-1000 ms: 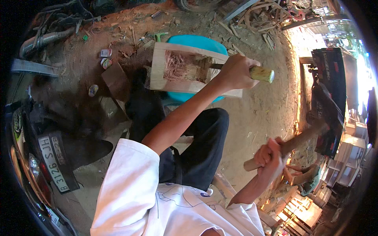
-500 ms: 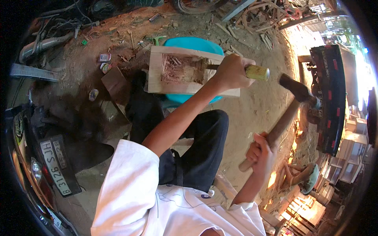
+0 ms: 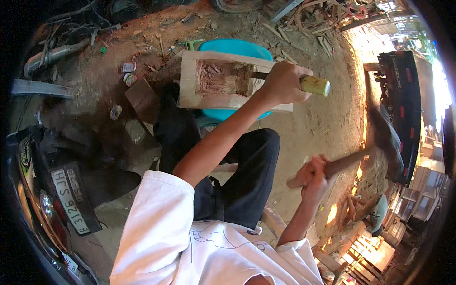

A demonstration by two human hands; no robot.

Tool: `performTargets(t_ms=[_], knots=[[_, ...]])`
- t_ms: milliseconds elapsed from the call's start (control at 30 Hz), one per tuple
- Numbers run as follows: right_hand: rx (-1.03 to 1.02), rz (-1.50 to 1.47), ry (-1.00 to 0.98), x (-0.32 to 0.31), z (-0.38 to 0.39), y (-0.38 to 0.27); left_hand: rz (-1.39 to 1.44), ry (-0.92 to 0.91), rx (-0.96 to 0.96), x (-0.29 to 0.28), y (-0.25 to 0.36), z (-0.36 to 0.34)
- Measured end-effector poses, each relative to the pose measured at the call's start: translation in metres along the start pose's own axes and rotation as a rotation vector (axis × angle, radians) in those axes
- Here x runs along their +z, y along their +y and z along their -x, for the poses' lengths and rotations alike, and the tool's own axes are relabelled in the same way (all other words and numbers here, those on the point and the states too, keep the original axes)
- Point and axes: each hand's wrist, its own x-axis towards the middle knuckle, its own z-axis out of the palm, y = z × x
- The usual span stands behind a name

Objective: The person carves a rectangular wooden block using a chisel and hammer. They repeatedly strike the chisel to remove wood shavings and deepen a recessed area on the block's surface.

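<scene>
A pale wooden block (image 3: pixel 190 97) with a rough rectangular hollow lies on a turquoise plastic stool (image 3: pixel 232 45). My left hand (image 3: pixel 286 81) is closed round a chisel (image 3: pixel 315 85); its yellowish handle end sticks out to the right, and its dark blade points left to the hollow's right end. Whether the blade's tip touches the wood is hard to tell. My right hand (image 3: pixel 313 172) grips the wooden handle of a hammer (image 3: pixel 349 160), held out to the right, away from the chisel. The hammer's dark head is blurred by motion.
Wood scraps and litter lie on the dirt floor, with a brown board (image 3: pixel 142 97) left of the stool. A parked motorcycle (image 3: pixel 47 204) stands at the left. At the right are a black panel (image 3: pixel 403 109), stacked wood (image 3: pixel 370 256) and another person (image 3: pixel 373 211) crouching.
The hammer has swung away to the right, its head now farther from the chisel and blurred. My right hand has risen slightly. My left hand and the chisel have shifted only a little.
</scene>
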Motion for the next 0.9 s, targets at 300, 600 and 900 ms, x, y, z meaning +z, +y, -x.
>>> performTargets(t_ms=[300,600,900], knots=[[0.123,0.054,-0.123,-0.004,0.003,-0.018,0.034,0.016,-0.018,-0.004,-0.001,-0.001],[0.086,-0.001,-0.023,-0.004,-0.006,0.008,0.047,0.022,-0.054,-0.005,-0.002,-0.004],[0.091,-0.034,-0.110,0.002,0.002,-0.007,0.071,0.046,-0.050,-0.004,-0.002,-0.002]])
